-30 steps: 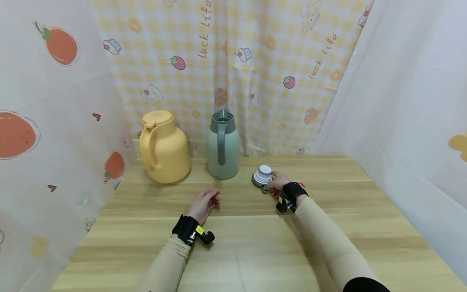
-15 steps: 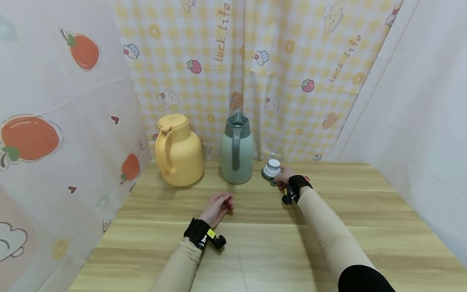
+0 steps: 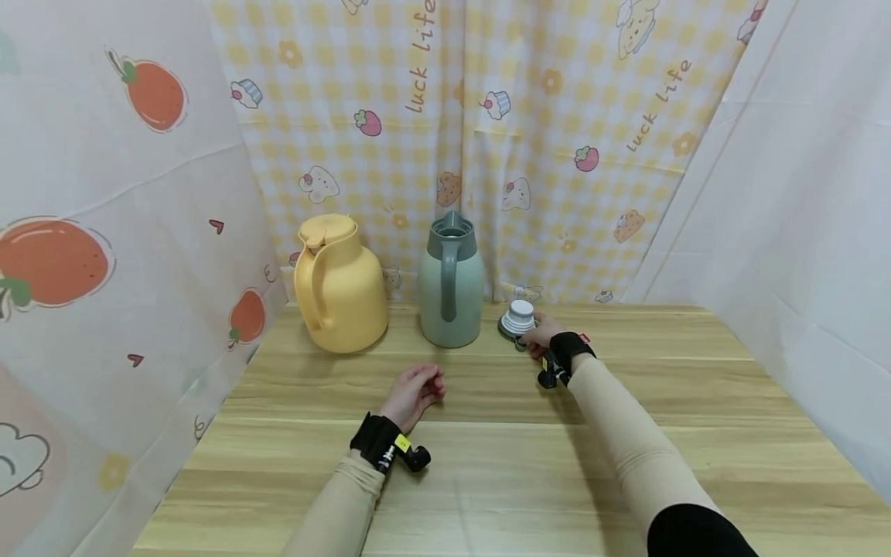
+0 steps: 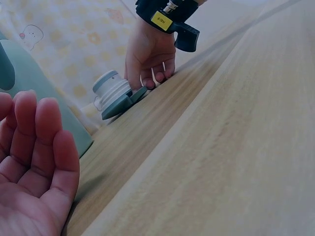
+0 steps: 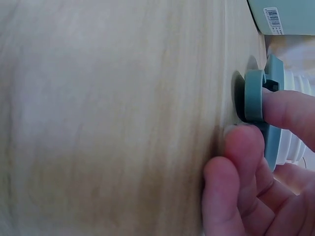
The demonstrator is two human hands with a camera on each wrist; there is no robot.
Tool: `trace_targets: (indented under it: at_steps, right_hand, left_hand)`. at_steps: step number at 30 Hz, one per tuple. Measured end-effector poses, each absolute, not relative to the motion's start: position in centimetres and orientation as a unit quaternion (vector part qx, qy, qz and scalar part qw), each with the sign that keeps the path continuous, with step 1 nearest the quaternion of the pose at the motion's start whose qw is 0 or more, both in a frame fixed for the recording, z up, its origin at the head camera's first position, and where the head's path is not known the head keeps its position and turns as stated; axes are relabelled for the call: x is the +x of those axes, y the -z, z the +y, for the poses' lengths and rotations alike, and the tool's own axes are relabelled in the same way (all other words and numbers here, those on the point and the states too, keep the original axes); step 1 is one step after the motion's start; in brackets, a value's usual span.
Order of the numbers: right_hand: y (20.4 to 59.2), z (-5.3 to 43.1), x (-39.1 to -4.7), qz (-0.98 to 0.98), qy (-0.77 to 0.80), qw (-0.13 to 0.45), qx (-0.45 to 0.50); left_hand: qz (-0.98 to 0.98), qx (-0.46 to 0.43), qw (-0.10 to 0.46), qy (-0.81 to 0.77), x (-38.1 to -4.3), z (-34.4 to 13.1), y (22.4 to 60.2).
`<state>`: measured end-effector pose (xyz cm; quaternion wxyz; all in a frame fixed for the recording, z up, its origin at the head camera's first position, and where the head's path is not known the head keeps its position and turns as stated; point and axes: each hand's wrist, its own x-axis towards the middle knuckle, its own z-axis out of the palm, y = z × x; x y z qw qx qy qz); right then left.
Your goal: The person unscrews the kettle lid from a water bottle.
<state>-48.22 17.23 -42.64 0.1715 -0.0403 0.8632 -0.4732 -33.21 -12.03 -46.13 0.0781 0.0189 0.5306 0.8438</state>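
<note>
In the head view, a light green thermos jug (image 3: pixel 451 298) with a grey-green collar and handle stands upright at the back of the table, its mouth uncovered. To its right, a jug lid (image 3: pixel 518 317) lies upside down, white ridged plug upward and green cap below. My right hand (image 3: pixel 545 334) holds this lid at its near right edge. Up close in the right wrist view, the thumb (image 5: pixel 290 110) lies on the lid's green tab (image 5: pixel 254 96). My left hand (image 3: pixel 414 396) rests on the table before the jug, fingers loosely bent, holding nothing.
A yellow thermos jug (image 3: pixel 344 298) with its lid on stands left of the green one. Behind them hangs a yellow checked curtain (image 3: pixel 390 155). White cloth (image 3: pixel 800 193) closes off the right side, and printed white cloth (image 3: pixel 160 178) the left.
My right hand has shifted the lid a little farther back, toward the curtain, and it has stayed there since half a second ago. The head view has swung left. My left hand looks unchanged.
</note>
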Motion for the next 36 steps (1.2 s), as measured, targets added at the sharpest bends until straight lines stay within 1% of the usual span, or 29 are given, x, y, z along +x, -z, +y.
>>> trace_targets:
  at_steps: [6, 13, 36]
  right_hand:
    - [43.18, 17.44, -48.72, 0.863, 0.472, 0.171, -0.050]
    - [43.47, 17.53, -48.84, 0.865, 0.473, 0.162, -0.039]
    - [43.10, 17.27, -48.13, 0.868, 0.468, 0.159, -0.041]
  left_hand:
    - [0.530, 0.024, 0.081, -0.844, -33.21, -12.17, 46.16]
    - [0.531, 0.022, 0.083, -0.843, -33.37, -12.12, 46.25]
    - [0.529, 0.019, 0.085, -0.844, -33.34, -12.14, 46.07]
